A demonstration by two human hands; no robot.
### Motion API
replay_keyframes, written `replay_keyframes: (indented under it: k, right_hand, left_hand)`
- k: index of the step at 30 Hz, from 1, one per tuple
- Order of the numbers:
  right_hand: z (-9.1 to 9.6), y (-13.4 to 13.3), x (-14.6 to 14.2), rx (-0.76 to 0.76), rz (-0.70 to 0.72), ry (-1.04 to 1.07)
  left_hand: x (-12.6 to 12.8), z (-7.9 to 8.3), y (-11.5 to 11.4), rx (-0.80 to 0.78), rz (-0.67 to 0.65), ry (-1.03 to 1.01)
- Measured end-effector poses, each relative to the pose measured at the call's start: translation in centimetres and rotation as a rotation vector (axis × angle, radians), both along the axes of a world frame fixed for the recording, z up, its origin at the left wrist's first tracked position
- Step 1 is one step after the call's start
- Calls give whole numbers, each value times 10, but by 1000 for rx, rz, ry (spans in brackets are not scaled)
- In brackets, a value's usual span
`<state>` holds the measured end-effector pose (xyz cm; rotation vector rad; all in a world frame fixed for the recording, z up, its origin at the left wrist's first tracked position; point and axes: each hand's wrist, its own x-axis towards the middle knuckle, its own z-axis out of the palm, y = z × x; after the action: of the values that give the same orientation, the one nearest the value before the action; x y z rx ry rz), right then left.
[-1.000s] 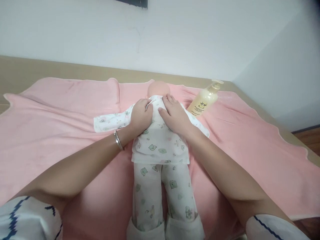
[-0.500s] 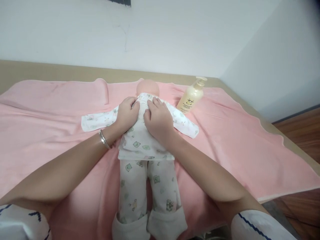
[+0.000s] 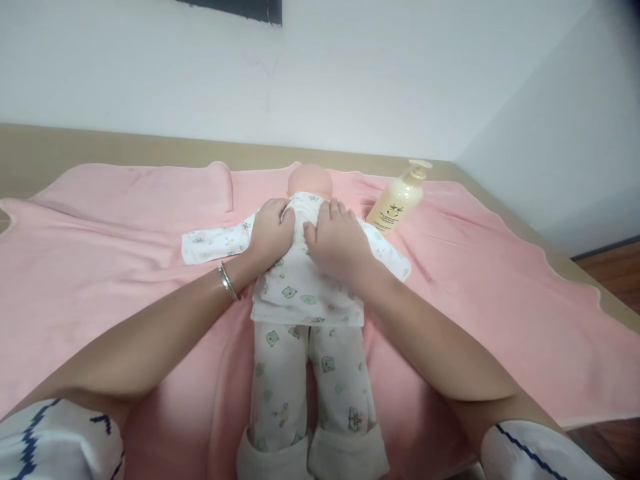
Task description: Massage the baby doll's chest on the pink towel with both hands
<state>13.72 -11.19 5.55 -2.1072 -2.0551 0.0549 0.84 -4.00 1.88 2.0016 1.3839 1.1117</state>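
A baby doll in a white top and trousers printed with small green animals lies stretched out, its bald head away from me and its face out of sight. My left hand rests flat on the left side of its upper body, with a silver bangle on the wrist. On the other side, my right hand lies flat, fingers extended over the shirt near the shoulder. Both hands press on cloth and grasp nothing. The doll's sleeves spread outward on both sides, and the trouser cuffs are turned up.
A pink blanket with some creases lies beneath the doll on a tan surface. Right of the doll's head, a pale yellow pump bottle leans at a slant. A white wall rises behind. Wooden flooring shows at the right.
The whole view has shifted, so everything appears slightly farther right. My right hand's fingers have slid a little outward toward the doll's right-hand shoulder. My left hand stays nearly in place.
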Motion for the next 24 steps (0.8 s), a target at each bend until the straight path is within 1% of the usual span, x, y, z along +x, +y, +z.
replay_keyframes:
  k: [3,5,7,10,12,14,16,19,21,24]
  right_hand:
    - [-6,-17,-17,119,203,-72]
    - [-6,-15,-16,135,270,-36]
    - [-3,-3,-5,84,241,42]
    - [2,17,15,-21,84,147]
    - [4,20,19,-52,-15,163]
    - [1,12,11,-20,-51,108]
    - [-3,-2,-5,59,-4,5]
    - [-8,-16,-22,153,160,-86]
    - [-7,-11,-18,136,204,-52]
    - [1,11,5,11,136,75]
  left_hand:
    - [-1,-2,3,10,0,26]
    - [-1,-3,4,15,1,44]
    - [-1,-3,5,24,3,60]
    - [0,-2,3,11,6,57]
    - [1,-2,2,-11,14,42]
    - [2,-1,1,-12,23,46]
    - [2,-1,1,-1,28,74]
    - [2,0,2,-6,24,105]
    - [2,0,1,-7,15,99]
    - [2,1,-1,5,5,84]
